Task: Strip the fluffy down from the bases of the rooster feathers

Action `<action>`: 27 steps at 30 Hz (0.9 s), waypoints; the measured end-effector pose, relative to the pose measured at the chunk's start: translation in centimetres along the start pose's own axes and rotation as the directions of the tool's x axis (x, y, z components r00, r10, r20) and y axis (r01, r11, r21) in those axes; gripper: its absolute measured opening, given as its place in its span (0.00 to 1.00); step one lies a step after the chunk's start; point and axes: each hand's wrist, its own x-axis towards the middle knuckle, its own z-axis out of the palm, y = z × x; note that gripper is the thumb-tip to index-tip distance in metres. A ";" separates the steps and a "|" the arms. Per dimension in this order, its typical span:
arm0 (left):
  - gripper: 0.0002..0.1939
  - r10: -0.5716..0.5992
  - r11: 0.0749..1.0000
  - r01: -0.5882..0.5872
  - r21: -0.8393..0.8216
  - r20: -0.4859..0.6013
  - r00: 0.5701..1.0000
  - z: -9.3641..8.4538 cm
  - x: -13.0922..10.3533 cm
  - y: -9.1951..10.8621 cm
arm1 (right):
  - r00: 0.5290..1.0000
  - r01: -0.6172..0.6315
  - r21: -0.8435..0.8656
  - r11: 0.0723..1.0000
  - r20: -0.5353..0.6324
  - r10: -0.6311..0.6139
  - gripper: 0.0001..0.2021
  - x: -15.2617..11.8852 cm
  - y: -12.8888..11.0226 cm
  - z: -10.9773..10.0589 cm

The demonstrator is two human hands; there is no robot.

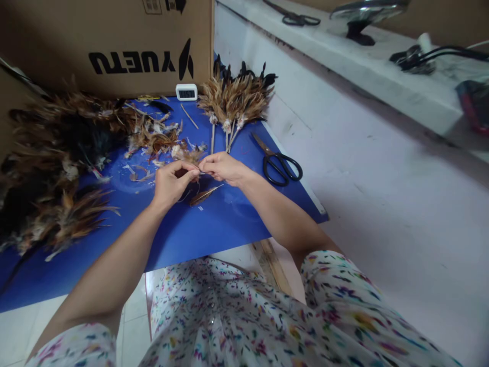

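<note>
Over the blue tabletop (pixel 237 219), my left hand (pixel 173 183) and my right hand (pixel 223 167) meet with their fingertips pinched together. Between them is a brown feather (pixel 193 155), its fluff showing just beyond the fingers; the fingers cover much of it. Below the hands lies a loose brown feather (pixel 204 195). Beyond them, small feathers and scraps (pixel 155 137) are scattered. Feather bunches on thin sticks (pixel 237 99) lie at the back, brown with black tips. Black-handled scissors (pixel 280 163) rest open to the right of my right hand.
A large heap of brown and black feathers (pixel 64 137) covers the table's left side. A cardboard box (pixel 126 35) and a small white digital clock (pixel 186 92) stand at the back. Along the right runs a wall with a ledge (pixel 328 56), holding more scissors (pixel 300 19) and cables.
</note>
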 end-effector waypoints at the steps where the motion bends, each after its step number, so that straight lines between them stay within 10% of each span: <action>1: 0.07 -0.017 1.000 0.017 0.011 0.004 1.000 -0.1 0.0 0.0 | 1.000 0.000 -0.025 1.000 -0.004 0.000 0.09 0.0 -0.1 0.0; 27: 0.16 -0.246 0.932 0.270 -0.243 0.124 0.961 -0.3 0.8 -1.9 | 0.964 0.264 -0.385 0.884 0.072 -0.256 0.06 1.0 1.5 -0.7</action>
